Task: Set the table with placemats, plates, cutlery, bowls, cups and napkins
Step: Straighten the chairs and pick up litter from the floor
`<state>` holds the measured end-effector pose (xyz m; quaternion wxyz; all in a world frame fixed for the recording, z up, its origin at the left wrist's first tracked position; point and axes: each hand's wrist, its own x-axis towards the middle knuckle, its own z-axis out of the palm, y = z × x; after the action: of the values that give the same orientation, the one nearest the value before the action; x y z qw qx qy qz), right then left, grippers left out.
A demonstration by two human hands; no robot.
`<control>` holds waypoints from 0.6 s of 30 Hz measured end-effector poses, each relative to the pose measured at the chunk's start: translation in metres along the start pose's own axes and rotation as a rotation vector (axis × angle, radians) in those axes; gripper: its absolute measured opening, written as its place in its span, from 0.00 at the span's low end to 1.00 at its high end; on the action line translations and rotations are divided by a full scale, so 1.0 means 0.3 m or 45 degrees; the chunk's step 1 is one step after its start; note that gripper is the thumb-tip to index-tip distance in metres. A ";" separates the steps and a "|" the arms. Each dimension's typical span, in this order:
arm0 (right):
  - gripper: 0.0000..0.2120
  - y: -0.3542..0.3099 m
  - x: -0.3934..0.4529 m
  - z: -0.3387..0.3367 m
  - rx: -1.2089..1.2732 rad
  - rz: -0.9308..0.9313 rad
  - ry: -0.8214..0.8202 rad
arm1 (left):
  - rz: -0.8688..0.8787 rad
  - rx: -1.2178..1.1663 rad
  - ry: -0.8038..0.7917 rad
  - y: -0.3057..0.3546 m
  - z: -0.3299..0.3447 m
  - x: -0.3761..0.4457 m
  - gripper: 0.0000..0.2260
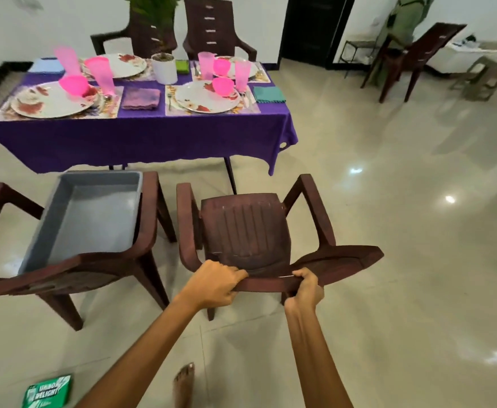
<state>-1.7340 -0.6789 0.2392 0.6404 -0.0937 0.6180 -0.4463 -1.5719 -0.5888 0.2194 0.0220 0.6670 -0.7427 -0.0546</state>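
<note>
At the top rail of the brown moulded-plastic chair [245,231] both my hands are clamped: my left hand [216,282] curls over the rail's edge, my right hand [306,285] wraps it from the side. The chair's seat is ribbed with shallow grooves. Beside it a matching chair [150,207] carries a smooth grey rectangular tub [94,213]. Beyond, the table [141,134] under a purple cloth holds four floral placemats with round flowered plates [206,97], translucent pink bowls [75,85] and tall pink cups [101,73], folded napkins [141,98], and what looks like cutlery, though blurred. A white cylindrical plant pot [164,69] stands mid-table.
</note>
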 end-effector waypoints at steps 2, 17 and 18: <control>0.16 -0.010 0.009 0.050 -0.015 0.005 -0.037 | -0.034 0.000 0.030 -0.028 -0.006 0.013 0.17; 0.17 -0.115 0.162 0.245 0.021 0.006 -0.043 | 0.044 0.038 -0.020 -0.144 -0.077 0.234 0.12; 0.17 -0.117 0.168 0.253 0.022 0.008 -0.039 | 0.052 0.036 -0.022 -0.149 -0.083 0.242 0.12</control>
<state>-1.6919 -0.7668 0.2438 0.6520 -0.0929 0.6045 -0.4482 -1.5329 -0.6669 0.2361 0.0072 0.6516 -0.7569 -0.0495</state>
